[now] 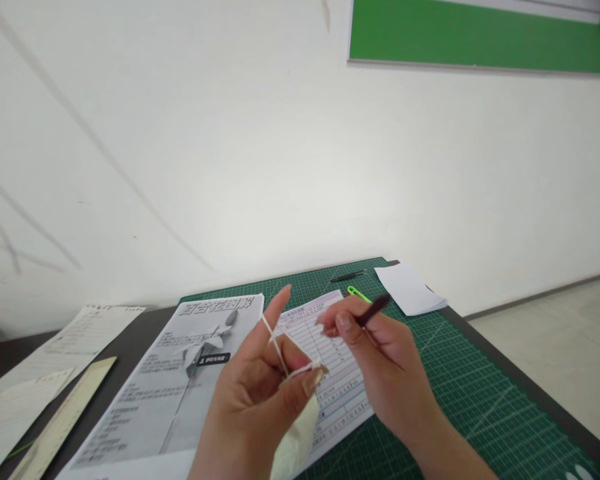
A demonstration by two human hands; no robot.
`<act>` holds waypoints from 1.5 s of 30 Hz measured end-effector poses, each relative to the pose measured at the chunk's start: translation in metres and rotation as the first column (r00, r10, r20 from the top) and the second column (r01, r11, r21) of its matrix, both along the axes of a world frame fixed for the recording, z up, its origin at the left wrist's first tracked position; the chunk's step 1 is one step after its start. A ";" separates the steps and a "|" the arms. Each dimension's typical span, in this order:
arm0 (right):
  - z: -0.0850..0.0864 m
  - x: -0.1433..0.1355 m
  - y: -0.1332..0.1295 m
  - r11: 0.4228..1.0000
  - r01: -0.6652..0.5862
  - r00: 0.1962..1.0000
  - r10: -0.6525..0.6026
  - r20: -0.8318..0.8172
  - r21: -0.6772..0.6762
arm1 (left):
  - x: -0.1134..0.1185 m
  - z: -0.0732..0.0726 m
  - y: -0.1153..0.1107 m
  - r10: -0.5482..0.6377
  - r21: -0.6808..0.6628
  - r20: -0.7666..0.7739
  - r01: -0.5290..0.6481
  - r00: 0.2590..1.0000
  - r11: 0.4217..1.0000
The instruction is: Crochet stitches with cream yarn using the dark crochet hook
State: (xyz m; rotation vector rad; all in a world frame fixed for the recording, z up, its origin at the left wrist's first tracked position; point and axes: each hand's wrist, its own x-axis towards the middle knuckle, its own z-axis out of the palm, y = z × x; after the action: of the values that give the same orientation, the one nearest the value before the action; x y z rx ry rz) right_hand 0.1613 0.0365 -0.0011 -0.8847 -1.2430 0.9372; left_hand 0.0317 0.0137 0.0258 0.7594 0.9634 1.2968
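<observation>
My left hand (260, 393) has its index finger raised, with white yarn (276, 347) looped round it and running down to the thumb. Thumb and fingers pinch a small bit of white yarn work there. A pale cream piece (297, 437) hangs below this hand; whether it joins the pinched work I cannot tell. My right hand (385, 360) is closed round a crochet hook with a dark brown handle (375, 310). The hook's tip is hidden by the fingers. A gap separates the right fingertips from the work in my left hand.
Under both hands lie a printed sheet with a flower picture (175, 373) and a lined chart sheet (340, 393), on a green cutting mat (460, 393). Beyond are a bright green clip-like piece (359, 294), dark tweezers (347, 276) and white paper (410, 290). A ruler (65, 420) lies left.
</observation>
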 end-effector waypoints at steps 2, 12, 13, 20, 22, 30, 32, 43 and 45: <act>0.001 0.000 0.004 0.926 -0.301 0.944 0.255 -0.209 -0.227 | 0.000 0.001 0.000 -0.082 -0.055 0.034 0.084 0.996 0.995; -0.007 0.000 0.010 0.648 -0.700 0.666 0.439 -0.603 -0.301 | 0.004 -0.002 -0.004 -0.123 -0.124 0.070 0.131 0.990 0.984; -0.009 -0.001 0.011 0.653 -0.701 0.658 0.436 -0.614 -0.287 | 0.004 -0.003 -0.004 -0.121 -0.127 0.058 0.127 0.991 0.984; -0.011 -0.008 0.008 0.748 -0.615 0.725 0.413 -0.551 -0.249 | 0.004 -0.004 -0.003 -0.148 -0.114 0.024 0.150 0.989 0.982; -0.011 -0.009 0.007 0.773 -0.589 0.738 0.396 -0.547 -0.234 | 0.004 -0.004 -0.003 -0.146 -0.115 0.014 0.146 0.989 0.983; -0.010 -0.011 0.008 0.803 -0.541 0.774 0.358 -0.522 -0.252 | 0.005 -0.005 -0.003 -0.150 -0.106 0.003 0.149 0.989 0.983; -0.011 -0.012 0.008 0.802 -0.540 0.777 0.358 -0.518 -0.256 | 0.005 -0.006 -0.003 -0.160 -0.102 0.010 0.160 0.987 0.982; -0.007 -0.014 0.008 0.827 -0.518 0.800 0.378 -0.466 -0.218 | 0.005 -0.005 -0.004 -0.154 -0.132 0.000 0.152 0.988 0.980; -0.005 -0.015 0.008 0.851 -0.485 0.824 0.367 -0.432 -0.202 | 0.006 -0.005 -0.004 -0.148 -0.137 0.004 0.147 0.989 0.979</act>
State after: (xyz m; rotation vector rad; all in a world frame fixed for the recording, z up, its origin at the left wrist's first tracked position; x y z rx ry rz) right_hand 0.1468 0.0444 -0.0066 -0.6133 -0.9850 1.6228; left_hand 0.0379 0.0094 0.0207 0.7149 0.9723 1.0881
